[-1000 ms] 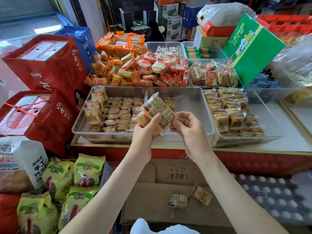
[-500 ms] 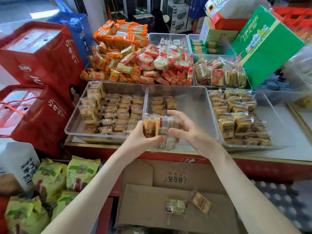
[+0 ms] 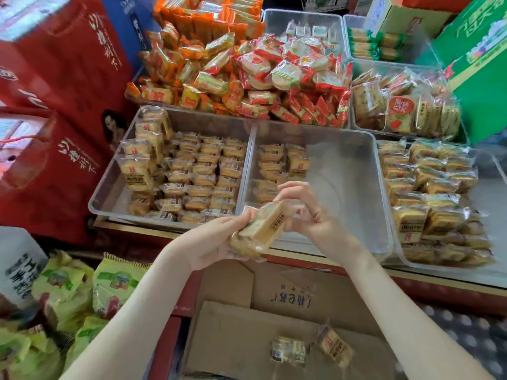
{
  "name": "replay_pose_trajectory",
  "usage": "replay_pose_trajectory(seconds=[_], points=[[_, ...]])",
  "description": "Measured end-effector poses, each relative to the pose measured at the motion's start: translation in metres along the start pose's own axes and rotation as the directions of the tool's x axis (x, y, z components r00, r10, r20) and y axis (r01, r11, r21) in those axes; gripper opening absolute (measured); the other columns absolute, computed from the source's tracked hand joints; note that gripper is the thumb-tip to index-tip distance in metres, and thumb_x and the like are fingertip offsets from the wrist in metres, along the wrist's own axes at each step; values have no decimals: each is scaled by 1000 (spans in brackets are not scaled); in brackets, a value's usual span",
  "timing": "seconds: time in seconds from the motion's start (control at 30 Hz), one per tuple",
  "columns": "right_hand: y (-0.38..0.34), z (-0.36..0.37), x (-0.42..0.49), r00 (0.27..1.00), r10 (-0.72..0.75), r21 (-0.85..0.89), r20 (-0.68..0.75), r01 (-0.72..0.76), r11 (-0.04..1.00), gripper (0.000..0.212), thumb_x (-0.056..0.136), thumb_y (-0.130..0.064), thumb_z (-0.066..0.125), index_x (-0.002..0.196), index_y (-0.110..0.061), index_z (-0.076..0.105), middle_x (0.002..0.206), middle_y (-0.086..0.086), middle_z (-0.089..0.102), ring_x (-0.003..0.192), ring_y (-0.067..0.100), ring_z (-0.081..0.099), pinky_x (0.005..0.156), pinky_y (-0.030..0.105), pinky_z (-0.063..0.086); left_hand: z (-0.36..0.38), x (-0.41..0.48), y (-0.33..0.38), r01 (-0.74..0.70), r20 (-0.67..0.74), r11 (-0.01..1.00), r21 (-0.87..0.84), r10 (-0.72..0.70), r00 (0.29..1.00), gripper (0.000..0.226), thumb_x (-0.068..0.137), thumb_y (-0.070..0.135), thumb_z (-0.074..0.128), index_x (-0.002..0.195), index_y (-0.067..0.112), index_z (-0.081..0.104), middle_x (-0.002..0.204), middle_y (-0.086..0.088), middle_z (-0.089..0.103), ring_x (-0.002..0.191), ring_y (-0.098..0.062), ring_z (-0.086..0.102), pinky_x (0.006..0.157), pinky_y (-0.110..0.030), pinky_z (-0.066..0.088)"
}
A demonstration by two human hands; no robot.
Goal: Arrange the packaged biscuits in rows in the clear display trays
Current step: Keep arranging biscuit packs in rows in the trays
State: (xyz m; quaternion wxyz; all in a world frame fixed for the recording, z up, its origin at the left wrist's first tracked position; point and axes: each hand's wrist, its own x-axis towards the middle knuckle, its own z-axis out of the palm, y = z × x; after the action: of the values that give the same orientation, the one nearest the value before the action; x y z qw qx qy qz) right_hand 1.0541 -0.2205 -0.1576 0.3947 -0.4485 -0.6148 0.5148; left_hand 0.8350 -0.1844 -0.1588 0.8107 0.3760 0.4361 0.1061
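My left hand point(image 3: 211, 239) grips a small stack of clear-wrapped biscuit packs point(image 3: 260, 229) over the near rim of the middle clear tray point(image 3: 343, 171). My right hand point(image 3: 310, 215) pinches the stack's right end with curled fingers. That middle tray holds two short rows of biscuit packs point(image 3: 282, 163) at its far left. The left clear tray point(image 3: 109, 198) is filled with rows of the same packs. The right clear tray point(image 3: 395, 242) holds several stacked packs.
Two loose biscuit packs point(image 3: 312, 349) lie in the open cardboard box point(image 3: 236, 338) below my arms. Red gift boxes point(image 3: 55, 105) stand at left, green snack bags point(image 3: 65, 294) at lower left. Heaps of red and orange snacks point(image 3: 241, 69) and a green carton point(image 3: 477, 56) sit behind the trays.
Both hands have lowered the biscuit stack from an upright fan to a flatter bundle at the middle tray's near rim. The camera has tilted down and closer.
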Motion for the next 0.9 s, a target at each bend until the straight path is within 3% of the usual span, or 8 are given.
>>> replay_pose_trajectory(seconds=[0.07, 0.17, 0.27, 0.33, 0.53, 0.63, 0.73, 0.9], points=[[3, 0, 11, 999, -18, 151, -37, 24, 988, 22, 85, -39, 68, 106, -37, 59, 126, -8, 54, 108, 10, 57, 81, 28, 52, -1, 5, 3, -44, -42, 996, -79, 41, 998, 52, 84, 43, 53, 121, 9, 61, 106, -10, 72, 91, -20, 71, 84, -34, 57], [10, -12, 24, 978, 54, 269, -201, 3, 963, 42, 80, -60, 65, 103, -27, 52, 106, 4, 63, 97, 17, 62, 71, 27, 55, -8, 11, 7, -210, -253, 966, -151, 167, 953, 43, 88, 38, 54, 120, 11, 61, 112, -8, 72, 99, -18, 71, 82, -31, 59], [14, -28, 38, 942, 190, -50, -278, -211, 976, 29, 82, -50, 68, 95, -31, 50, 103, -4, 64, 97, 15, 64, 70, 27, 55, -26, 17, 4, -322, -514, 946, 17, 285, 809, 35, 95, 41, 58, 122, 19, 57, 117, -5, 69, 110, -21, 66, 99, -42, 51], [26, -28, 46, 932, 329, -383, -154, -363, 849, 24, 86, -30, 71, 100, -28, 52, 104, -8, 62, 96, 9, 60, 74, 21, 51, -32, 19, -1, -322, -579, 941, 106, 322, 749, 34, 93, 45, 61, 118, 22, 58, 117, -6, 68, 110, -21, 65, 102, -45, 48], [71, -3, 59, 863, 484, -703, 147, -253, 665, 28, 88, -10, 67, 111, -17, 53, 109, -3, 53, 100, 16, 53, 87, 27, 47, -28, 22, -15, -336, -623, 917, 215, 394, 676, 9, 95, 35, 60, 100, 28, 56, 103, -3, 62, 96, -16, 59, 89, -32, 48], [82, 0, 63, 910, 412, -793, 49, -215, 571, 33, 86, -7, 65, 110, -16, 44, 111, 0, 43, 102, 19, 44, 84, 33, 46, -26, 20, -19, -343, -611, 892, 294, 452, 650, 11, 95, 33, 61, 97, 23, 55, 89, 4, 57, 77, 0, 54, 75, -20, 45], [88, 2, 64, 911, 403, -775, -84, -314, 548, 58, 85, -11, 69, 129, -16, 33, 120, 3, 37, 107, 19, 44, 86, 35, 48, -22, 17, -22, -353, -597, 874, 333, 485, 639, 11, 95, 27, 60, 95, 19, 54, 80, 9, 52, 64, 8, 50, 64, -9, 42], [81, 8, 66, 842, 534, -631, -75, -455, 628, 55, 87, -17, 70, 133, -14, 39, 128, 5, 43, 105, 15, 48, 90, 29, 46, -18, 12, -22, -348, -585, 907, 237, 420, 694, 17, 94, 30, 62, 105, 17, 58, 96, 0, 63, 83, -3, 59, 74, -17, 49]])
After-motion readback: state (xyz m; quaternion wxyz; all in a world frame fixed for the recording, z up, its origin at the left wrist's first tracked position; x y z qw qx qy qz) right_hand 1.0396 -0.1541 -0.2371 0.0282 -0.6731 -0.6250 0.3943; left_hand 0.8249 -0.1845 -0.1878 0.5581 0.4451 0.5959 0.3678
